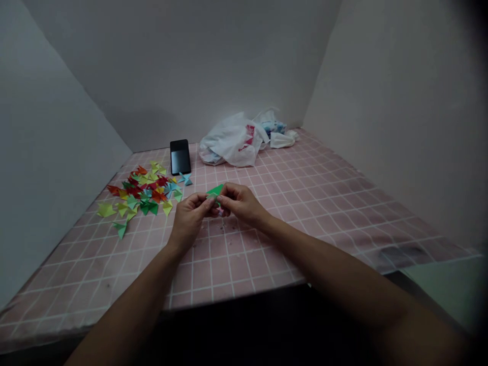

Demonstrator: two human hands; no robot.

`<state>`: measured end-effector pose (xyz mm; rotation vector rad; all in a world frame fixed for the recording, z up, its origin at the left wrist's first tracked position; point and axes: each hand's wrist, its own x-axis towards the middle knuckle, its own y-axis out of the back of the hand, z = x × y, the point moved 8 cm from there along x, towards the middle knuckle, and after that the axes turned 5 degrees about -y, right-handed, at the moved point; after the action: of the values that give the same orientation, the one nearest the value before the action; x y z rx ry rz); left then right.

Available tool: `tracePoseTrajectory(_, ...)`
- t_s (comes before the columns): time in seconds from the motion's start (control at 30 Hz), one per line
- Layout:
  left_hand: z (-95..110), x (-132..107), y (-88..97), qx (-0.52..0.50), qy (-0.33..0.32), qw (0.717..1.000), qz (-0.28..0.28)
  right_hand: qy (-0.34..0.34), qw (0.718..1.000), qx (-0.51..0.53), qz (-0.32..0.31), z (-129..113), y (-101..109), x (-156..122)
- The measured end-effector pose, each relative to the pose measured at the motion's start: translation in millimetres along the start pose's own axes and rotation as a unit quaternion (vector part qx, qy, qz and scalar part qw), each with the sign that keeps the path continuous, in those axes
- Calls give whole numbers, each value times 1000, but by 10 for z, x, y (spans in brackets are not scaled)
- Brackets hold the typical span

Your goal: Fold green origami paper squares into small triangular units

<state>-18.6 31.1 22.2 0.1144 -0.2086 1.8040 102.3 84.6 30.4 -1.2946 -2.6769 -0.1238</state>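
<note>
A small piece of green folded paper (215,190) is held up between my two hands, above the middle of the table. My left hand (192,213) pinches its lower left side between thumb and fingers. On the other side my right hand (242,203) pinches it, thumb and index finger close to the left thumb. The fingers hide part of the paper, so its full shape does not show. Left of my hands lies a loose pile of folded paper pieces (148,206) in red, orange, yellow, green and light blue.
A black phone (180,157) lies behind the pile. Near the back wall sits a crumpled white plastic bag (234,140), with a smaller white and blue bag (280,134) to its right. A pink checked cloth (324,203) covers the table, and pale walls enclose three sides.
</note>
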Motion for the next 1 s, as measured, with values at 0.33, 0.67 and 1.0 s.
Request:
tracePoseTrajectory(0.33, 47, 1, -18, 27, 11, 999, -18, -36, 996, 49, -65, 95, -31, 29)
tracePoseTrajectory(0.67, -27, -16, -9, -2, 41, 999, -6, -27, 997, 33, -57, 54, -42, 17)
tracePoseTrajectory(1.0, -21, -5, -24, 16, 38, 999, -11, 14, 998, -48, -26, 34, -23, 21)
